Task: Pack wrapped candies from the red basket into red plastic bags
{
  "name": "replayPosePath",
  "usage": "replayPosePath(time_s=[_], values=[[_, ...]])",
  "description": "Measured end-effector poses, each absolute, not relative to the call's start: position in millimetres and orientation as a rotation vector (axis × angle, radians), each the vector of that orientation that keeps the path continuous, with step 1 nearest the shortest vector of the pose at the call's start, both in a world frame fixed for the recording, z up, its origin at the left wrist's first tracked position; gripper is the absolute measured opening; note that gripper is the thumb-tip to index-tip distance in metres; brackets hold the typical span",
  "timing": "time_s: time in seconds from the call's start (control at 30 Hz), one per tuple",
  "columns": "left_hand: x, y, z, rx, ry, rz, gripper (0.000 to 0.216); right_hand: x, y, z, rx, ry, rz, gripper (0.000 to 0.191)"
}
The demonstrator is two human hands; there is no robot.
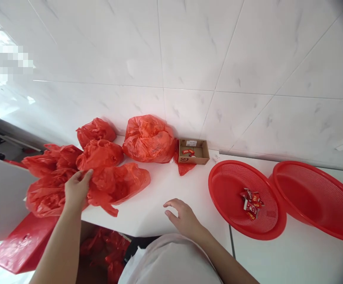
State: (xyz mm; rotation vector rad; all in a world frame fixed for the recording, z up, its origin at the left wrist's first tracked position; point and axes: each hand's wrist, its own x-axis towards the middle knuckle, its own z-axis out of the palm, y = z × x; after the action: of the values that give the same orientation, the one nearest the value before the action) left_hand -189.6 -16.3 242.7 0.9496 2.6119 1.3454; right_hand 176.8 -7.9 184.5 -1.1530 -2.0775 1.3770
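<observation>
My left hand [78,187] is at the pile of red plastic bags on the left, its thumb and fingers closed on the thin film of one red plastic bag [109,181]. That bag lies slack on the white table, its loose end trailing toward the front edge. Close around it sit several other knotted or bunched red bags, among them a full one [45,195] just left of my wrist. What the bags contain is hidden. My right hand [185,217] hovers over the table's front middle, fingers curved and apart, holding nothing.
A large red bag [149,138] and a small cardboard box [199,157] with a few red packets stand by the tiled wall. On the right, one red basket [224,193] holds wrapped snacks beside another red basket [313,197]. More red bags [109,244] lie below the table edge.
</observation>
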Motion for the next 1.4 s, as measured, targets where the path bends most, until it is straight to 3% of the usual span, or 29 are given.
replayPosePath(time_s=[0.17,0.3,0.47,0.63,1.03,1.17,1.3,1.4], values=[[-175,-26,256,0.695,2.663,1.932,0.023,180,-4,194,-1.155,-2.046,1.414,0.023],[-125,-21,263,0.713,2.294,2.037,0.021,170,0,208,-1.099,-1.856,1.582,0.028],[-30,-26,247,0.690,1.783,1.759,0.028,140,6,225,-0.831,-1.386,1.802,0.064],[11,-44,238,0.703,1.521,1.455,0.035,146,23,228,-0.830,-1.017,1.688,0.030],[-10,-56,248,0.886,1.450,1.091,0.037,166,28,211,-0.889,-0.674,1.607,0.029],[-15,-70,254,0.925,1.379,0.786,0.035,188,41,205,-0.997,-0.496,1.495,0.037],[-26,-87,255,0.952,1.301,0.444,0.027,211,48,197,-1.051,-0.440,1.452,0.032],[-34,-91,254,0.946,1.305,0.503,0.031,218,46,193,-1.046,-0.440,1.473,0.027]])
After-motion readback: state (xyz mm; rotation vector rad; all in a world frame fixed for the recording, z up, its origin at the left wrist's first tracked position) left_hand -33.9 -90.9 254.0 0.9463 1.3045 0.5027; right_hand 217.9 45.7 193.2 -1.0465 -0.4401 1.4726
